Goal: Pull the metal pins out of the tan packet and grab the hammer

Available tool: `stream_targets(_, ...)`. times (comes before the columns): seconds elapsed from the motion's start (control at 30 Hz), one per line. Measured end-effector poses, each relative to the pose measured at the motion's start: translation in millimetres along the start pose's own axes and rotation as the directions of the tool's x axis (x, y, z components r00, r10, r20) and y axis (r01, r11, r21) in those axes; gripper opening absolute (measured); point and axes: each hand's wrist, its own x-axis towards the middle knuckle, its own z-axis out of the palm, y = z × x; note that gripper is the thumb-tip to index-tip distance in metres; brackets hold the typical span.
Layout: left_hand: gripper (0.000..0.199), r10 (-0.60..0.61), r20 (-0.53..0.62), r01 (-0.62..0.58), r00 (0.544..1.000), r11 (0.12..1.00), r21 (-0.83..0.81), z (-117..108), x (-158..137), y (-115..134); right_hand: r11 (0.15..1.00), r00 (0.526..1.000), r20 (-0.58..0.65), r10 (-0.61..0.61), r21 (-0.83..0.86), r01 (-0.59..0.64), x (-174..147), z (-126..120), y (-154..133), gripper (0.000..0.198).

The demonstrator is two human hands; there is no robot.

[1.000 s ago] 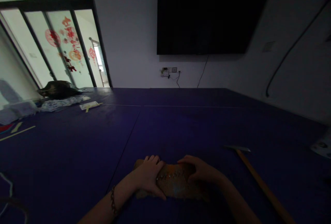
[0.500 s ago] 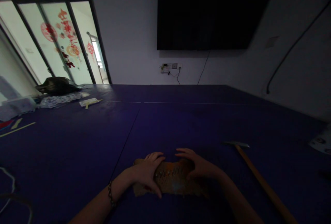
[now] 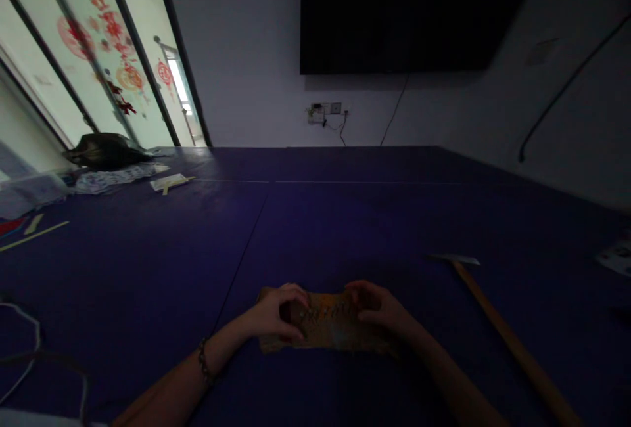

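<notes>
A broad, seamed dark-purple surface point(image 3: 345, 230) carries a rough brown board point(image 3: 320, 334) and, to its right, a wooden-handled hammer point(image 3: 513, 343). A yellow strip point(image 3: 34, 236) lies at far left.

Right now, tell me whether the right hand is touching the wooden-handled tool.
Apart. The head view shows a strip of bare purple surface between the right hand and the wooden-handled tool.

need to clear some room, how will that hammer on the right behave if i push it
The hammer is probably head-heavy, given its metal-looking head at one end of a wooden-looking handle. It should feel stiff, as the handle runs straight. It seems unlikely to roll far, since the head sits crosswise.
</notes>
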Motion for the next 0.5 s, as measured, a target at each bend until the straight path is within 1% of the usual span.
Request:
stream_targets(0.1, 0.036, 0.024, -0.015, -0.024, 1.000, 0.999, -0.041, -1, 2, -1, 0.998, 1.000, 0.013, 0.010, -0.069, -0.009, 0, 0, -6, 0.033)
stream_targets(0.2, 0.025, 0.052, -0.025, -0.053, 0.998, 0.997, -0.048, 0, 2, -2, 0.990, 0.999, 0.024, -0.027, -0.137, 0.030, 0, 0, -10, 0.023)
stream_targets(0.37, 0.021, 0.149, -0.057, -0.151, 0.987, 0.988, -0.030, 3, 4, -8, 0.974, 0.996, 0.031, -0.080, -0.211, 0.085, 1, 1, -14, 0.007)
stream_targets(0.43, 0.020, 0.163, -0.054, -0.165, 0.985, 0.986, -0.024, 4, 5, -8, 0.967, 0.995, 0.023, -0.098, -0.235, 0.101, 1, 2, -15, 0.006)
stream_targets(0.5, 0.020, 0.160, -0.054, -0.162, 0.986, 0.986, -0.035, 4, 5, -7, 0.959, 0.993, 0.015, -0.117, -0.260, 0.117, 1, 4, -15, 0.009)
